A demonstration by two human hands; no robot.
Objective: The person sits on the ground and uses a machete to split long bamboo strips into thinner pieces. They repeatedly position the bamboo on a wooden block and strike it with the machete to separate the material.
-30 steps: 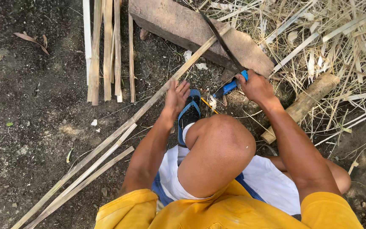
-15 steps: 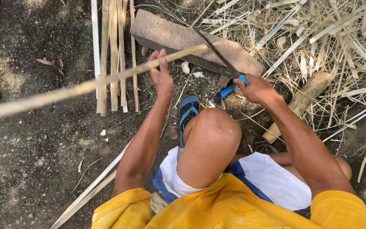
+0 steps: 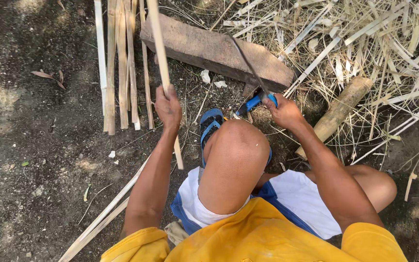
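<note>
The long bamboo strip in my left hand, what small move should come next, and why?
Probably lay the long pale bamboo strip onto the stack of split bamboo strips on the ground. The left hand holds it upright just beside that stack, while the right hand keeps the blue-handled knife at the wooden block.

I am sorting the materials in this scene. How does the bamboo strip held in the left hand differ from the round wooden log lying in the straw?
The bamboo strip is thin, flat and long; the wooden log is thick, round and short. The strip is gripped in the left hand and raised; the log rests on the ground among straw, touched by neither hand. The strip points almost straight away from the person; the log lies diagonally. Both are pale tan.
</note>
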